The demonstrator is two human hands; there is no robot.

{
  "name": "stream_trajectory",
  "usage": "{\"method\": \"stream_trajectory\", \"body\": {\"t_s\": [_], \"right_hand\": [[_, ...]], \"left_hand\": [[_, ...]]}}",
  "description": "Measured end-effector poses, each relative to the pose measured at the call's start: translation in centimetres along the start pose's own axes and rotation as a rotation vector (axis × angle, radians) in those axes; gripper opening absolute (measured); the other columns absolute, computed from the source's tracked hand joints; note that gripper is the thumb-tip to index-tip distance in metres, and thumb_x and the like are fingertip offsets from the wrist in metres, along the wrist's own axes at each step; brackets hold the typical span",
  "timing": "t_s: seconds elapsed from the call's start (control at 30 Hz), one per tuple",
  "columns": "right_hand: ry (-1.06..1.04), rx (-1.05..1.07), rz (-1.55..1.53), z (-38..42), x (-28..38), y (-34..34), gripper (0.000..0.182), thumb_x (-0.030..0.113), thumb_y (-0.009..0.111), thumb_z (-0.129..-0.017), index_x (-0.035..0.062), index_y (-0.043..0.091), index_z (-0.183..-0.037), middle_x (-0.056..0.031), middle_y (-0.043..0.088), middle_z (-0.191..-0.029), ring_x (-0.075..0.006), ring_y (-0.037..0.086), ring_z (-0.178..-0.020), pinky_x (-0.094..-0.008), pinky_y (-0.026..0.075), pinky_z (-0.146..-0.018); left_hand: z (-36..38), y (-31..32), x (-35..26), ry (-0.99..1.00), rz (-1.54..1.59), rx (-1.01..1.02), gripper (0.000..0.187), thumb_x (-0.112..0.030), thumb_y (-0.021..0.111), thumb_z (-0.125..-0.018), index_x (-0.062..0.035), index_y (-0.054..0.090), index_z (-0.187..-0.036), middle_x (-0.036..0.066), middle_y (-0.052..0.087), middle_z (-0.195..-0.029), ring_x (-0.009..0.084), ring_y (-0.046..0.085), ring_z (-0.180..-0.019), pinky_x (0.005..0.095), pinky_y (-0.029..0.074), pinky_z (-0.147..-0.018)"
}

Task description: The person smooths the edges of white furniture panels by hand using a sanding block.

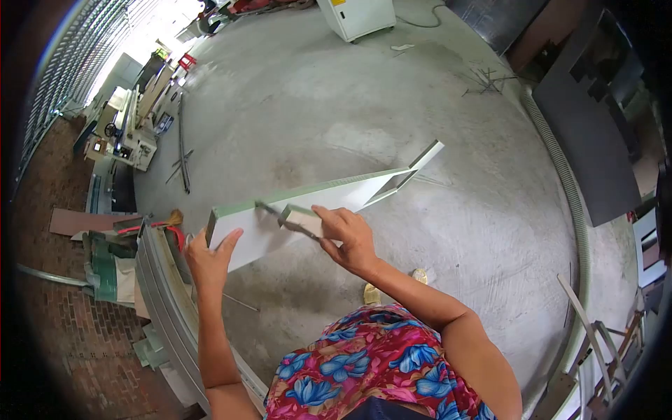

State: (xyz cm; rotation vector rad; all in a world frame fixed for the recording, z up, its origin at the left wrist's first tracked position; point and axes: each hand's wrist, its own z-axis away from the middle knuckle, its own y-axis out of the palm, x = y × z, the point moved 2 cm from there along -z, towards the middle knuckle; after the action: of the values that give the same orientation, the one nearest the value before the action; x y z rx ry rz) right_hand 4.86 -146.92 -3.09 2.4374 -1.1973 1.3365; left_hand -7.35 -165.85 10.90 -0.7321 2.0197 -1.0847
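Floor: gray concrete (280,112) spreads beneath the scene.
Panel: long, white and green-edged (343,194), it is held slanting above the floor.
Left hand: the left hand (210,259) grips the panel's near end, thumb on the white face.
Right hand: the right hand (346,241) pinches the block.
Block: small, blurred and dark-edged (302,218), over the panel's face; contact cannot be told.

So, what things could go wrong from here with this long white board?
The left hand grips the white board by its near end, so the far end might dip or swing.
The right hand holds a small block close to the board's white face; a slip could perhaps scratch it.
The shoes are on the floor near the work, so a dropped block may hit a foot.
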Motion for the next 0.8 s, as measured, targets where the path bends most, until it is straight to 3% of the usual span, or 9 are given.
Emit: {"method": "stream_trajectory", "body": {"t_s": [0.3, 0.5, 0.6, 0.8], "right_hand": [[0.073, 0.106, 0.079, 1.6, -5.6, -1.6, 0.063, 0.004, 0.071, -0.066, 0.0170, 0.053, -0.124, -0.0059, 0.059, -0.093, -0.0248, 0.056, -0.084, -0.0362, 0.041, -0.070], [0.184, 0.130, 0.167, 4.3, -15.2, -3.0, 0.063, 0.004, 0.069, -0.068, 0.0196, 0.051, -0.127, -0.0069, 0.059, -0.095, -0.0261, 0.056, -0.087, -0.0369, 0.040, -0.076], [0.225, 0.124, 0.249, 5.6, -20.4, -3.7, 0.063, 0.005, 0.068, -0.069, 0.0209, 0.051, -0.127, -0.0066, 0.058, -0.096, -0.0252, 0.057, -0.089, -0.0379, 0.042, -0.076], [0.339, 0.173, 0.261, 7.5, -29.0, -4.1, 0.062, 0.004, 0.068, -0.069, 0.0190, 0.050, -0.127, -0.0081, 0.057, -0.101, -0.0265, 0.056, -0.095, -0.0391, 0.042, -0.082]], "left_hand": [[4.1, 0.3, -2.3, -0.136, -0.024, -0.096, 0.026, -0.015, 0.079, -0.070, 0.0043, 0.065, -0.081, 0.014, 0.067, -0.069, 0.0195, 0.063, -0.061, 0.0326, 0.047, -0.058], [4.8, -0.2, -2.5, -0.244, -0.050, -0.110, 0.026, -0.014, 0.080, -0.067, 0.0035, 0.064, -0.078, 0.010, 0.065, -0.066, 0.0145, 0.060, -0.060, 0.0302, 0.048, -0.058], [5.2, 0.0, -2.4, -0.308, 0.114, -0.165, 0.025, -0.013, 0.080, -0.066, 0.0024, 0.063, -0.076, 0.006, 0.064, -0.066, 0.0120, 0.058, -0.060, 0.0296, 0.047, -0.058], [5.0, -0.4, -4.2, -0.311, 0.114, -0.204, 0.025, -0.013, 0.081, -0.066, 0.0009, 0.063, -0.078, 0.005, 0.062, -0.069, 0.0112, 0.056, -0.064, 0.0283, 0.046, -0.061]]}}
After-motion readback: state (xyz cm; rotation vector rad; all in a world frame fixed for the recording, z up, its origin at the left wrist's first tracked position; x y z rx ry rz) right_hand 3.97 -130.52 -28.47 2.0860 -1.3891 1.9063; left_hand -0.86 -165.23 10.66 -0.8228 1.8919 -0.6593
